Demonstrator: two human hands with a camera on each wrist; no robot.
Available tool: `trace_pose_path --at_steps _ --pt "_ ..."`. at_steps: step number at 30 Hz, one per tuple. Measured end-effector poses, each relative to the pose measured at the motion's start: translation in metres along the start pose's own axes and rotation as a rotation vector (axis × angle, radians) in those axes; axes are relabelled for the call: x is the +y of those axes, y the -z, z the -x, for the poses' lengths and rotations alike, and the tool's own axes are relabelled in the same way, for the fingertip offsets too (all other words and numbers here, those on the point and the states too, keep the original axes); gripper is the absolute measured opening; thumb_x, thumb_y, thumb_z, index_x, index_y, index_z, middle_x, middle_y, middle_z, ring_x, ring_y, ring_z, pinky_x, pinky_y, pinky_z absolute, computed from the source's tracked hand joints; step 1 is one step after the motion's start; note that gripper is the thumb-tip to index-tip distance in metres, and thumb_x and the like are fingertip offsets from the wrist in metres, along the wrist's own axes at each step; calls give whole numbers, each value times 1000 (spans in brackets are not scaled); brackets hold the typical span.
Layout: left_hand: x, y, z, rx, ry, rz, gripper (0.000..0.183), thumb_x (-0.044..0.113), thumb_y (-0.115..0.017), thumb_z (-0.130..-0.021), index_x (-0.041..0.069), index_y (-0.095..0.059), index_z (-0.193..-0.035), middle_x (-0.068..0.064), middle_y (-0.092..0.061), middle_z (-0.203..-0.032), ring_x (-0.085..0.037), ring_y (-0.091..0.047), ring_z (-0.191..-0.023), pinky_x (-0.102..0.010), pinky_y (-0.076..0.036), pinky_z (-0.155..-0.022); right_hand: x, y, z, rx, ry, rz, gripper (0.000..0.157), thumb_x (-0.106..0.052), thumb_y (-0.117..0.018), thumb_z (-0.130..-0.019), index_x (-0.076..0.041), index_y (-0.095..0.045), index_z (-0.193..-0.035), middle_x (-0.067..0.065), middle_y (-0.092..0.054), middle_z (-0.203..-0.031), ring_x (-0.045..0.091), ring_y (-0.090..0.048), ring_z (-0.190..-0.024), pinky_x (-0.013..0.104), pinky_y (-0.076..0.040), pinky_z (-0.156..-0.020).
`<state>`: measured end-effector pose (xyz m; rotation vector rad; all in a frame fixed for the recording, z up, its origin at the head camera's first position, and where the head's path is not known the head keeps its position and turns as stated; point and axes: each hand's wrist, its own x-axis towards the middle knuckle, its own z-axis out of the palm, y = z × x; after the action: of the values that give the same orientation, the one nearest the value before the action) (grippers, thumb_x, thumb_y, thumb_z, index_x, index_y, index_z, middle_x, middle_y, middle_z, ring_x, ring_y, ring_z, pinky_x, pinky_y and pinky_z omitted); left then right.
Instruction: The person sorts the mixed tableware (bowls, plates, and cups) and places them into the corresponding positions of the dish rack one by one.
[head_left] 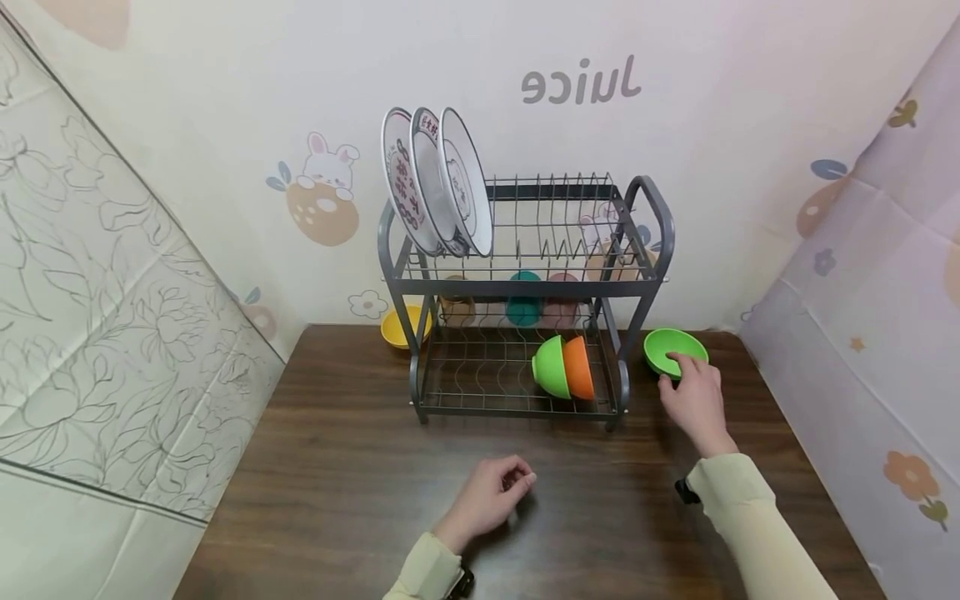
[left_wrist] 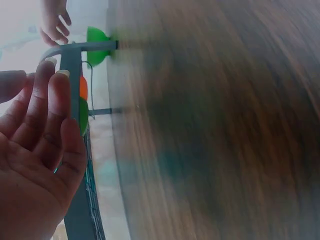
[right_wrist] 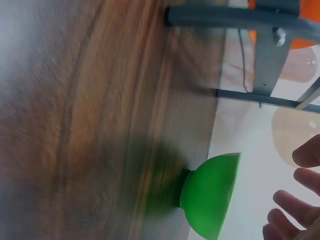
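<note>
A bright green bowl (head_left: 664, 343) stands upright on the table, to the right of the dish rack (head_left: 525, 288). Over its near edge hovers my right hand (head_left: 693, 402), thumb and fingers spread. In the right wrist view a gap separates those fingertips from the rim of the green bowl (right_wrist: 210, 195). My left hand (head_left: 491, 493) is over the table in front of the rack, its fingers loosely bent and nothing in them. On the rack's lower shelf, another green bowl (head_left: 551, 367) and an orange bowl (head_left: 579, 369) lie tipped on their sides, nested together.
Three patterned plates (head_left: 467, 183) stand on edge at the upper shelf's left end. A yellow bowl (head_left: 401, 327) sits behind the rack's left side. Behind the lower shelf show a teal cup (head_left: 524, 310), a pink cup (head_left: 561, 312) and a brownish cup (head_left: 457, 312). Printed wall coverings enclose the table.
</note>
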<state>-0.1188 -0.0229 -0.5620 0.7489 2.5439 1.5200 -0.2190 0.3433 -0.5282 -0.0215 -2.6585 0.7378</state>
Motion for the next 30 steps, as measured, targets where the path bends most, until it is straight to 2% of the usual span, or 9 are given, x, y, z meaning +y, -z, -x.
trace_pose_path --at_steps 8,13,16,21,25,30 --pt "-18 9 10 27 93 -2 15 24 -63 -99 12 -71 -95 16 -61 -75 1 -53 -65 -21 -46 -64 10 -11 -15 -80 17 69 42 -6 -57 -92 13 -51 -129 38 -44 -130 57 -34 -122 63 -22 -105" --pt "-29 33 16 110 148 -10 17 20 -62 -99 5 -70 -100 3 -67 -77 -3 -54 -57 -24 -48 -60 15 -15 -18 -109 6 77 42 -7 -55 -93 14 -51 -128 39 -44 -129 58 -34 -122 63 -21 -106" --pt "-37 50 20 174 194 -24 15 20 -62 -99 7 -69 -98 -4 -69 -78 -5 -55 -57 -26 -48 -59 19 -18 -18 -124 7 76 42 -8 -55 -92 14 -51 -128 40 -44 -128 58 -35 -121 63 -22 -105" --pt "-50 68 28 268 247 -69 11 22 -63 -99 13 -68 -95 -1 -68 -78 -6 -56 -61 -27 -48 -61 23 -21 -18 -134 27 81 41 -9 -56 -92 13 -54 -127 40 -47 -127 56 -37 -120 62 -22 -105" --pt "-58 71 33 284 275 -75 11 23 -63 -99 14 -68 -96 0 -67 -78 -6 -56 -57 -27 -48 -57 26 -20 -17 -152 27 94 40 -9 -55 -91 13 -55 -125 40 -49 -124 57 -39 -117 62 -25 -103" --pt "-60 67 34 249 308 -51 14 26 -62 -100 13 -68 -99 -3 -68 -80 -8 -53 -47 -27 -47 -49 29 -20 -18 -157 30 138 34 -7 -57 -88 10 -61 -118 34 -60 -109 53 -53 -102 65 -40 -85"
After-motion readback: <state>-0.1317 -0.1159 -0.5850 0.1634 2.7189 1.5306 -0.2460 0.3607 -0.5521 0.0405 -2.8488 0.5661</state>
